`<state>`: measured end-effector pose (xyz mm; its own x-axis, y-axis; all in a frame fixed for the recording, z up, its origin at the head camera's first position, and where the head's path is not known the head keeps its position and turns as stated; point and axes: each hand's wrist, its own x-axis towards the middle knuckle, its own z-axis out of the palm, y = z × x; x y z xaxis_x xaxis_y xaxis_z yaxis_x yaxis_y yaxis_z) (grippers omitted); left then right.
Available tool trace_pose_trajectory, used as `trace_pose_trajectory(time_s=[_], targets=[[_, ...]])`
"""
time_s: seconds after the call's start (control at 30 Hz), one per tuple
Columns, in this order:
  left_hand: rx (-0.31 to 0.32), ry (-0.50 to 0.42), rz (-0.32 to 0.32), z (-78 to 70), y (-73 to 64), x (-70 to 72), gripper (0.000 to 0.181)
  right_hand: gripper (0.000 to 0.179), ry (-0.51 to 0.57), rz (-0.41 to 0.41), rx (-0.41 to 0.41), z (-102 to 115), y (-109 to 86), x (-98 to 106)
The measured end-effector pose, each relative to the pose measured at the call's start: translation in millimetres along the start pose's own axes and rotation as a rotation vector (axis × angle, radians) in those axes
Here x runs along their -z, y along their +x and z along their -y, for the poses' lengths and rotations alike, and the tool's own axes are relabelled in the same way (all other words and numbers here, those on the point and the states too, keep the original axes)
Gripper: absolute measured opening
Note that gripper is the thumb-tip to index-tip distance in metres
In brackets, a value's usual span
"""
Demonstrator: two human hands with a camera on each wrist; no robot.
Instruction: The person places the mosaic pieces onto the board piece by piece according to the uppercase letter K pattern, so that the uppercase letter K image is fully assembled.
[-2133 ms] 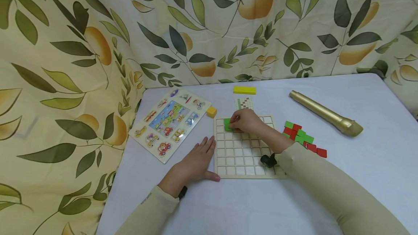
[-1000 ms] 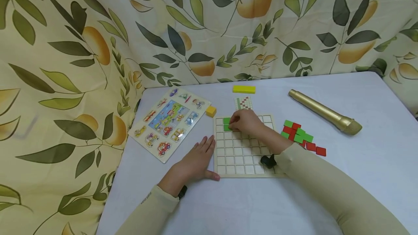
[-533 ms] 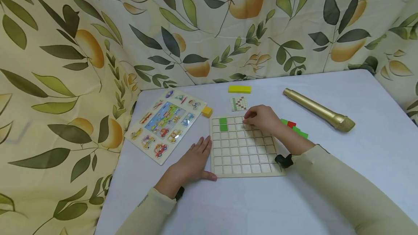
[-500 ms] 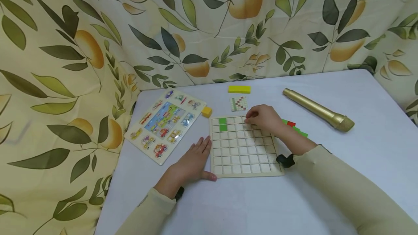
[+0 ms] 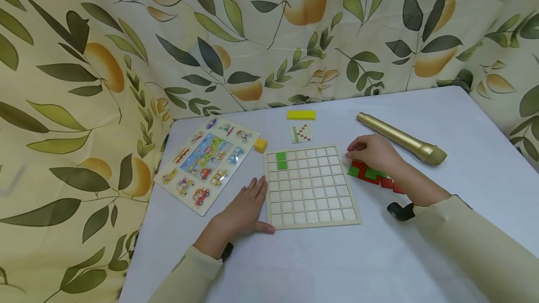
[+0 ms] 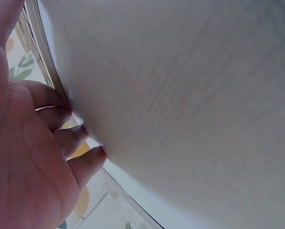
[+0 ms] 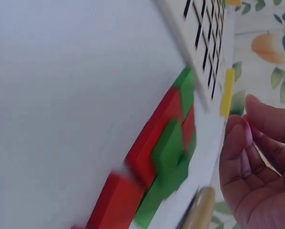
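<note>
A square wooden grid board [image 5: 313, 184] lies on the white table, with two green tiles [image 5: 281, 156] one behind the other near its far left corner. The left hand [image 5: 241, 210] rests along the board's left edge, fingers extended and thumb at the near corner. In the left wrist view, its fingers [image 6: 87, 164] touch a pale surface. Off the board's right side, the right hand [image 5: 376, 153] hovers over a loose pile of red and green tiles [image 5: 360, 174]. Its thumb and fingers [image 7: 271, 119] are bent loosely in the right wrist view, with no tile visible between them.
A small pattern card [image 5: 301, 133] and a yellow block [image 5: 301, 115] lie behind the board. A vehicle picture puzzle [image 5: 170, 162] is at left, beside a smaller yellow-orange block [image 5: 260, 145]. A gold microphone [image 5: 404, 139] lies behind the right hand. Patterned cloth hangs around the table.
The right hand has left the green tiles on the board and moved right, to the pile. The left hand stays at the board's edge. The head view has shifted slightly.
</note>
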<state>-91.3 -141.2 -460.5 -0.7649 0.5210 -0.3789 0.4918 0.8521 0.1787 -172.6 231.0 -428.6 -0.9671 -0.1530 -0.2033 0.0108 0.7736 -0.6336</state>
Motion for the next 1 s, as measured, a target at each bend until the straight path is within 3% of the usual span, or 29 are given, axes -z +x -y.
trace_pose_trajectory(time_s=[0.4, 0.77, 1.0], targets=[[0.005, -0.016, 0.004, -1.8, -0.5, 1.1, 0.126, 0.032, -0.046, -0.025, -0.039, -40, -24.0, 19], [0.008, -0.016, 0.001, -1.0, -2.5, 0.7, 0.127, 0.037, -0.060, 0.002, -0.081, -54, -30.5, 19], [0.009, -0.019, 0.004, -0.2, -1.0, -0.5, 0.127, 0.037, -0.056, 0.018, -0.066, -56, -28.9, 17]])
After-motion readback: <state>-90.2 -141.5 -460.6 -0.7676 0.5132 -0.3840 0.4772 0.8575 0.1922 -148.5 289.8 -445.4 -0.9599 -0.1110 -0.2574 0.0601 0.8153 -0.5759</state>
